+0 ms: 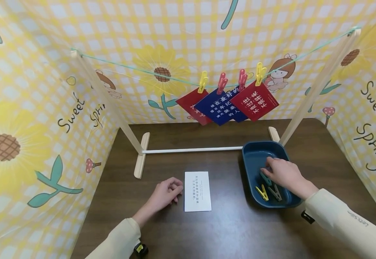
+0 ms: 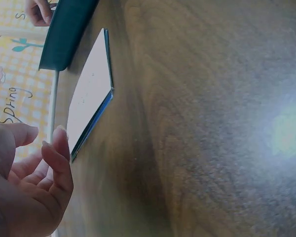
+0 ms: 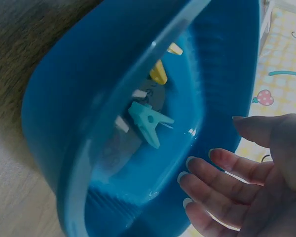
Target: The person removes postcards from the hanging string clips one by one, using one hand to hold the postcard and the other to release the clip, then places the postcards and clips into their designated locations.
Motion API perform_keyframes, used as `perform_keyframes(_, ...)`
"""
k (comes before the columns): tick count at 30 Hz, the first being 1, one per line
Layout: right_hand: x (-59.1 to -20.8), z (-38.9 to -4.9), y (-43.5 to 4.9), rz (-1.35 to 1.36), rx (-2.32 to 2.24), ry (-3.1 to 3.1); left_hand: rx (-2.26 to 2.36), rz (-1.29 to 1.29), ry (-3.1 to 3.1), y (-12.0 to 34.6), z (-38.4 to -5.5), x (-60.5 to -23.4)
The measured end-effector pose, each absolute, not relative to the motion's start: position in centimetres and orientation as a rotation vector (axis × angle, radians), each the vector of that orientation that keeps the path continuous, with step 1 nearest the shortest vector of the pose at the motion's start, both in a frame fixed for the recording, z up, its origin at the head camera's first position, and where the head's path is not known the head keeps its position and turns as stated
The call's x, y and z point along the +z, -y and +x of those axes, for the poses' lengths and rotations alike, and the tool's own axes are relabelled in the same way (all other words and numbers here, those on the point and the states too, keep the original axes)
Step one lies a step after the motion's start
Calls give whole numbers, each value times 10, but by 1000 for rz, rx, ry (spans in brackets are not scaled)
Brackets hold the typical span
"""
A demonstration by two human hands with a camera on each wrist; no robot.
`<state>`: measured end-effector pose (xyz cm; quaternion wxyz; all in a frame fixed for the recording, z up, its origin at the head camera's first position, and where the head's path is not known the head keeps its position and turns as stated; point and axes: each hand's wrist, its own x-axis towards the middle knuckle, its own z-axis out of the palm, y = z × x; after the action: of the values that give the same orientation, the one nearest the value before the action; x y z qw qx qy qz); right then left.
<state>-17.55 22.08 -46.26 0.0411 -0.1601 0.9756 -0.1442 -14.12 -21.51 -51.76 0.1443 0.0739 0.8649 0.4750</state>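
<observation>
My right hand (image 1: 285, 174) reaches over the blue plastic basin (image 1: 256, 154). In the right wrist view its fingers are spread apart from the thumb, with nothing between them. A teal clothespin (image 3: 149, 121) lies on the basin floor close to those fingers. Beside it are a yellow clothespin (image 1: 261, 193) and a pale grey one (image 1: 275, 193). My left hand (image 1: 165, 192) rests by the left edge of a small stack of cards (image 1: 197, 191); its fingers are loosely bent and hold nothing. The top card is white with printed characters.
Behind the hands, a green string (image 1: 129, 67) spans two wooden posts (image 1: 108, 102). Red cards (image 1: 256, 102) and blue cards (image 1: 215, 108) hang mid-string from yellow clothespins (image 1: 202, 82) and pink clothespins (image 1: 222, 84). A white rod (image 1: 191, 149) crosses low between the posts, left of the basin.
</observation>
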Motion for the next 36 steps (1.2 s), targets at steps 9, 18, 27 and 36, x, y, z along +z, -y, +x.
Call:
perform_keyframes(9,-454,-172,-211,-560,-470,-3042,1356,203,-2516,211,-146,-510)
perform_keyframes(18,-432,-174,-199,-605,-504,-3050,1388,238,-2551,203,-156,-500)
perform_keyframes(27,-405,-176,-182,-707,-521,-3122,1521,265,-2596,194,-166,-488)
perform_keyframes(36,-377,-180,-173,-844,-493,-3184,1671,276,-2593,179,-182,-481)
